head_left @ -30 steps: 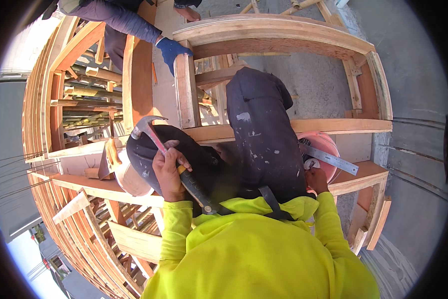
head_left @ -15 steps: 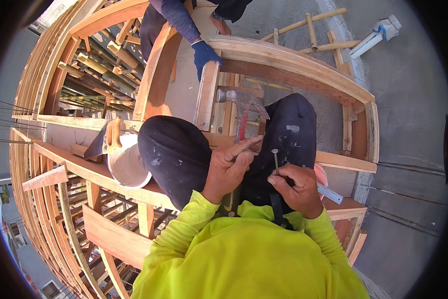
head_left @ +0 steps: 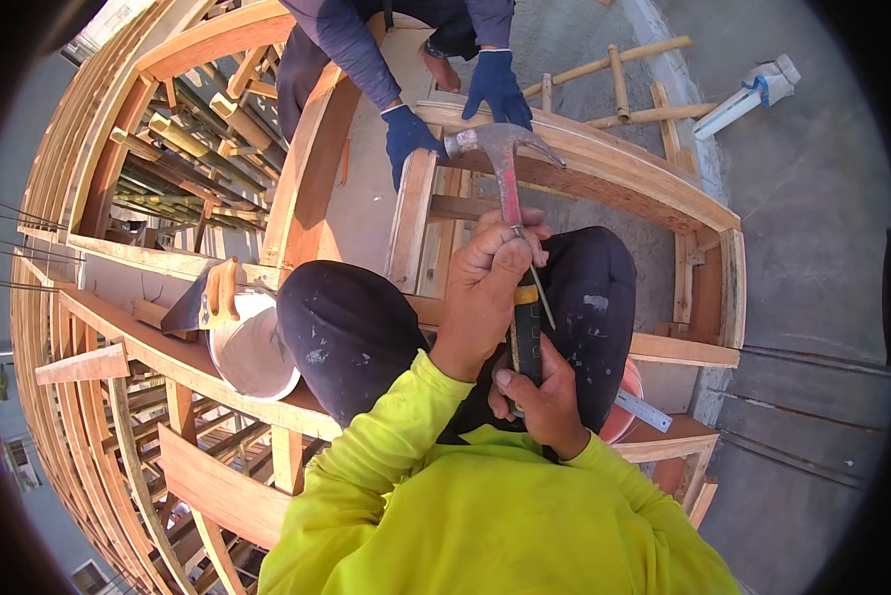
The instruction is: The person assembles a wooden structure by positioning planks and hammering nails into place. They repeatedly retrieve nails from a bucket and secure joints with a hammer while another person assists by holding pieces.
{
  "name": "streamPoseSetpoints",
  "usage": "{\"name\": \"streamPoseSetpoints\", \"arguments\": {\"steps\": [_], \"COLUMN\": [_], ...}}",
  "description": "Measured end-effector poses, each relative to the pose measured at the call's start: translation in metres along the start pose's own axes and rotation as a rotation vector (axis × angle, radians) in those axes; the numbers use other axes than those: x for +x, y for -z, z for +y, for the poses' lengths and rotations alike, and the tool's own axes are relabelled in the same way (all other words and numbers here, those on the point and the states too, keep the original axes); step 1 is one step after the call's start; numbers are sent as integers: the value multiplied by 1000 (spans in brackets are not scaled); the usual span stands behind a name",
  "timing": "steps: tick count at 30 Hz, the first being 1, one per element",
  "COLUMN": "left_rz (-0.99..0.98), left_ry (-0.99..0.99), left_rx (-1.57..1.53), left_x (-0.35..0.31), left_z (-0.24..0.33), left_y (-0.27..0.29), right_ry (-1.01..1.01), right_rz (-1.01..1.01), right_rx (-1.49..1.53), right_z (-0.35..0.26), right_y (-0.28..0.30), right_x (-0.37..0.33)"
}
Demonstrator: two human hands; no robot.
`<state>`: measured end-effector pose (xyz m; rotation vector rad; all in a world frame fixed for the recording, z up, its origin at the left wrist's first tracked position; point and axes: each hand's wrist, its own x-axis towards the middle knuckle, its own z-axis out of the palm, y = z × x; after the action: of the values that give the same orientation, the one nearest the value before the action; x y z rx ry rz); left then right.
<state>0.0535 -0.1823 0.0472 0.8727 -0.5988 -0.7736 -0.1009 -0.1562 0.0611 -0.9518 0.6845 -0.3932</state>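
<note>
A claw hammer (head_left: 508,174) stands upright before me, its worn red neck leading down to a black handle grip with a yellow band. My right hand (head_left: 547,402) is wrapped round the lower end of that grip. My left hand (head_left: 487,283) pinches a long nail (head_left: 538,283), head up and point slanting down to the right. The left fingers also lie against the hammer's neck; whether they grip it too, I cannot tell. Beyond the hammer head is a curved wooden frame (head_left: 604,159), where a co-worker's two blue-gloved hands (head_left: 411,144) rest on the timber.
A handsaw (head_left: 219,296) with a wooden handle stands in a white bucket (head_left: 252,347) at my left knee. Near my right knee are a pink container (head_left: 624,397) and a metal ruler (head_left: 644,411). Timber formwork (head_left: 207,372) and bamboo poles fill the left; grey concrete (head_left: 803,248) lies right.
The nail has passed from my right hand to my left. My right hand has moved onto the hammer's grip, and the hammer has risen. The co-worker's second gloved hand has come onto the frame.
</note>
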Motion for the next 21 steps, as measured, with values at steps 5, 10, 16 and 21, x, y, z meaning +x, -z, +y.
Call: {"name": "streamPoseSetpoints", "arguments": {"steps": [5,10,16,21], "left_rz": [369,328,156,248], "left_ry": [189,286,105,160], "left_rx": [-263,240,724,668], "left_x": [71,174,312,365], "left_z": [-22,-84,-144,-171], "left_y": [41,108,180,195], "right_ry": [168,156,461,395], "right_rz": [257,179,487,548], "right_rx": [-111,-15,-666,-641], "right_z": [-27,-107,-94,-57], "right_y": [41,135,284,345], "right_x": [-4,65,270,383]}}
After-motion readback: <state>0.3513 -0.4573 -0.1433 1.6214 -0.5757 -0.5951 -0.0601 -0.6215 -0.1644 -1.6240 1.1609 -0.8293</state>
